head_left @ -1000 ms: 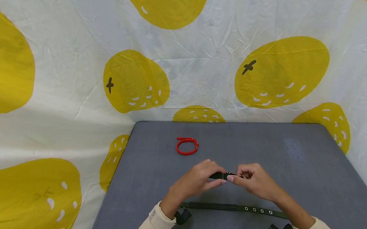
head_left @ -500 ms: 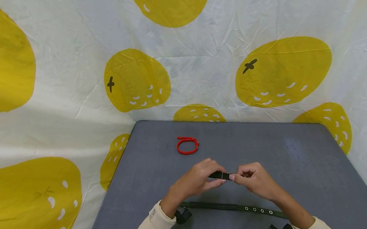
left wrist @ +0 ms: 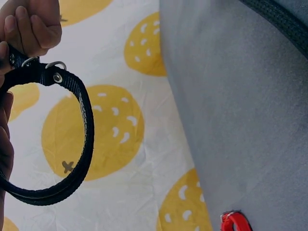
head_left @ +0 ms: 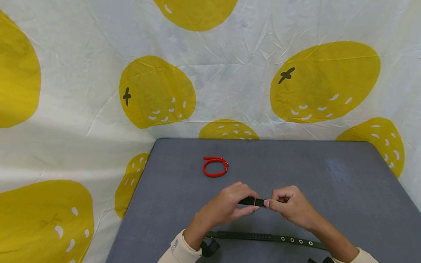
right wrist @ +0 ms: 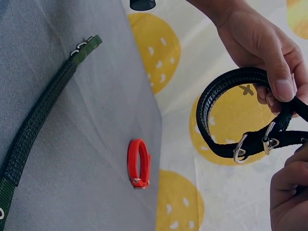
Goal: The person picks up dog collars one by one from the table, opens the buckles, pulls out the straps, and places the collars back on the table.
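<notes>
A black dog collar (right wrist: 219, 91) is bent into a loop and held up over the table between both hands, its padded inner side partly showing. My left hand (head_left: 224, 206) pinches the band between thumb and fingers; in the right wrist view the left thumb (right wrist: 283, 89) presses on the loop's upper part. On the other side, my right hand (head_left: 293, 207) grips the strap's end past the buckle, fingers curled and thumb on top. A metal buckle (right wrist: 269, 138) and a D-ring (right wrist: 240, 148) sit on the band near the right hand. The right fingers partly hide the strap's end.
A long green collar (head_left: 247, 237) with metal eyelets and a dark padded section lies across the grey table (head_left: 170, 183), in front of the person. Farther back lies a red collar (head_left: 214, 168), buckled into a ring. A lemon-print cloth (head_left: 228, 77) hangs behind the table.
The right thumb has shifted slightly along the strap, and the piece between the hands looks straighter. Both hands otherwise stay in place; the red and green collars have not moved.
</notes>
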A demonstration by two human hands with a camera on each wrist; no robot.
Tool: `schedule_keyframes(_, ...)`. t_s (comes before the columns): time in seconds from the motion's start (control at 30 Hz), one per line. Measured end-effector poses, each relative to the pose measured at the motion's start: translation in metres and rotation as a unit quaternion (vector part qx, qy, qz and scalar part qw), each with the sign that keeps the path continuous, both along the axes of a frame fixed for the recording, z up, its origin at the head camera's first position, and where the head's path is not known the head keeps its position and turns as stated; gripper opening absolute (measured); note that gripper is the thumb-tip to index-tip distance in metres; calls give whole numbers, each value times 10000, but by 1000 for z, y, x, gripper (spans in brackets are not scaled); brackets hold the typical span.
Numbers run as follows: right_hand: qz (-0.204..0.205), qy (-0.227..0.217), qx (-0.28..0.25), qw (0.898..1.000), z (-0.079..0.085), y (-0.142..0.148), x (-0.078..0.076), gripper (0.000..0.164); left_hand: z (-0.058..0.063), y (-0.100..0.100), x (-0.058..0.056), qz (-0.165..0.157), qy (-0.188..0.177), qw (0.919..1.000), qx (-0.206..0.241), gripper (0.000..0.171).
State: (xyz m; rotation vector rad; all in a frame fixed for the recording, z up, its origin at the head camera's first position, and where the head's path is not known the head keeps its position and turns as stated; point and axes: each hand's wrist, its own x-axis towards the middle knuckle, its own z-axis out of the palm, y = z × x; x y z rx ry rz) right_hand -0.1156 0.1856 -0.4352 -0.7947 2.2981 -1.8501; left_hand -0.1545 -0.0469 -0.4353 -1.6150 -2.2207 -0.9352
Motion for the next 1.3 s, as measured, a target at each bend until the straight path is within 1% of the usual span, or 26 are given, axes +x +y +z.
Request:
schedule_keyframes(0.1, 25, 15, -77, 10000, 1, 0, -1, 37, 1, 0, -1, -50, -35, 9999, 96, 23)
schedule_keyframes(0.23, 19, 19, -148, 9999, 1, 1, -2, 37, 2, 0, -2, -13, -93, 9998, 188, 22)
schedule_keyframes(0.4, -78, 18, -182, 9998, 3, 1, -3, 37, 3, -1, -3, 80, -253, 9994, 235, 24)
schedule_keyframes(0.53, -86, -24, -271, 9996, 5, 0, -2, 35, 1, -2, -3, 140, -471, 9982, 355, 24)
schedule_keyframes(0.63, -9, -134, -385, 9992, 6, 0, -2, 33, 1, -3, -3, 194, -602, 9970, 456, 23)
schedule_keyframes(0.7, 95, -114, -506, 9986, 6, 1, -2, 32, 1, -4, -4, 231, -679, 9961, 509, 23)
schedule_keyframes(0.83, 515, 226, -1004, 9934, 3, 2, -3, 24, 1, -5, -4, 286, -733, 9954, 546, 22)
schedule_keyframes(0.9, 550, 366, -1099, 9917, 1, 2, -3, 19, 1, -5, -5, 288, -721, 9955, 545, 22)
schedule_keyframes(0.93, 468, 392, -1062, 9925, 1, 2, -3, 18, 2, -5, -5, 283, -709, 9956, 537, 21)
schedule_keyframes(0.97, 303, 392, -960, 9942, 1, 1, -3, 17, 2, -6, -5, 269, -711, 9957, 531, 21)
schedule_keyframes(1.07, -342, 445, -554, 9969, 1, -1, -1, 16, 1, -6, -5, 256, -717, 9957, 525, 22)
schedule_keyframes(1.17, -876, 588, -317, 9939, 1, -3, 0, 14, 1, -7, -5, 281, -746, 9952, 560, 22)
schedule_keyframes(1.23, -1130, 680, -270, 9909, 0, -4, 1, 14, 0, -7, -5, 320, -758, 9949, 590, 22)
schedule_keyframes(1.3, -1298, 705, -259, 9887, -1, -5, 1, 12, -1, -6, -6, 353, -772, 9946, 604, 21)
